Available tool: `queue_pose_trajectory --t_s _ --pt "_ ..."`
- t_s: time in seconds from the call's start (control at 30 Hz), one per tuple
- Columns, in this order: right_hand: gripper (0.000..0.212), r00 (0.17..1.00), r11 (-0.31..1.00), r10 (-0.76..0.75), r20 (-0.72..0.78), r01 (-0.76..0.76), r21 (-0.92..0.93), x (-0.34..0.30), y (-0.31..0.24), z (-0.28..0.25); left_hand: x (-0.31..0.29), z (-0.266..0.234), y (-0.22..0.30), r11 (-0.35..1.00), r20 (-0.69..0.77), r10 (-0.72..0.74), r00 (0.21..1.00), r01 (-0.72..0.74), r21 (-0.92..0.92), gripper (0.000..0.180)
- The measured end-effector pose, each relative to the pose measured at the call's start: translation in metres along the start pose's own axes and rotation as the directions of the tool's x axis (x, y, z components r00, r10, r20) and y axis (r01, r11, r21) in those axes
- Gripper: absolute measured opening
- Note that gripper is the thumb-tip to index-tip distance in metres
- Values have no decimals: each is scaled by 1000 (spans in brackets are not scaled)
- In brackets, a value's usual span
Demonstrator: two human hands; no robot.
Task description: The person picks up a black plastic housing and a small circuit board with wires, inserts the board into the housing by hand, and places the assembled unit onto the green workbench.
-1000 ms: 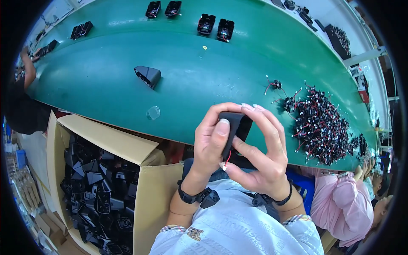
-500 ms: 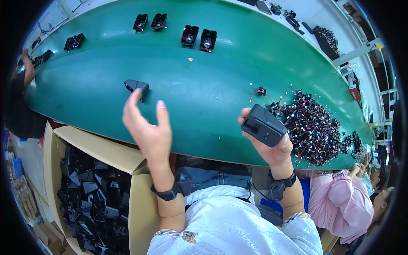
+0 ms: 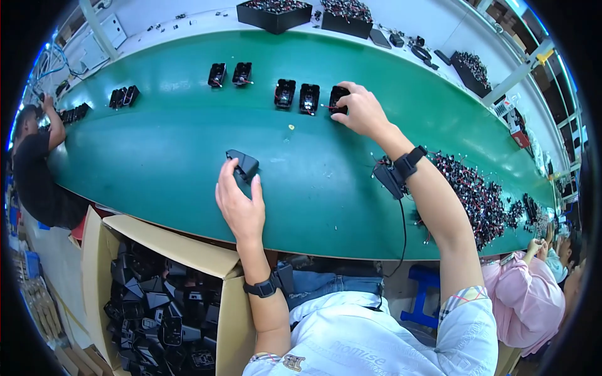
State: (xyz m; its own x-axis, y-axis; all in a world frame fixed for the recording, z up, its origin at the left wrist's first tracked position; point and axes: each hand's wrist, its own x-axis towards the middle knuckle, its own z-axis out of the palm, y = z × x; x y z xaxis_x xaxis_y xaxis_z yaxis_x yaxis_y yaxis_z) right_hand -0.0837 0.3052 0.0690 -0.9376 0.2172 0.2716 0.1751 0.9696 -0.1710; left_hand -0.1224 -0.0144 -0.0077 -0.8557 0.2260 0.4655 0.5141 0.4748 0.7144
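At the right end of a row on the green table (image 3: 295, 207), my right hand (image 3: 362, 111) has its thumb and fingers around a black plastic housing (image 3: 337, 94). That housing stands open side up with a bit of red wire beside it. Two like housings (image 3: 309, 98) with wires inside stand just left of it. My left hand (image 3: 243, 210) has thumb and fingers apart beside another black housing (image 3: 244, 163), which lies closed side up. The fingertips overlap its near edge; whether they touch it I cannot tell.
A heap of small black parts with red wires (image 3: 470, 194) lies on the right. Below left stands a cardboard box (image 3: 169, 244) of black housings. More housings (image 3: 243, 73) stand farther back. A co-worker (image 3: 41, 163) works at far left, another in pink (image 3: 527, 301) at right.
My right hand has carried its housing away from me, turned it open side up and brought it to the row's end. My left hand stays near the other housing. The view has tilted up.
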Motion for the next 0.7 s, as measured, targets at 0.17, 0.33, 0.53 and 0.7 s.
queue_pose_trajectory --t_s 0.17,0.33,0.53,0.7 --pt "30 997 997 -68 35 70 -39 11 6 20 -3 -3 3 1000 -4 8 1000 -8 2 51" --pt "34 996 993 -69 63 75 -91 12 8 13 -3 1 5 1000 -7 19 1000 -19 -23 63" --pt "34 992 993 -118 -35 117 -21 -49 -15 -72 2 3 2 996 36 23 999 -25 83 75" --pt "35 937 986 164 308 -156 -52 -112 -14 -93 0 8 13 978 213 87 973 -125 169 67"
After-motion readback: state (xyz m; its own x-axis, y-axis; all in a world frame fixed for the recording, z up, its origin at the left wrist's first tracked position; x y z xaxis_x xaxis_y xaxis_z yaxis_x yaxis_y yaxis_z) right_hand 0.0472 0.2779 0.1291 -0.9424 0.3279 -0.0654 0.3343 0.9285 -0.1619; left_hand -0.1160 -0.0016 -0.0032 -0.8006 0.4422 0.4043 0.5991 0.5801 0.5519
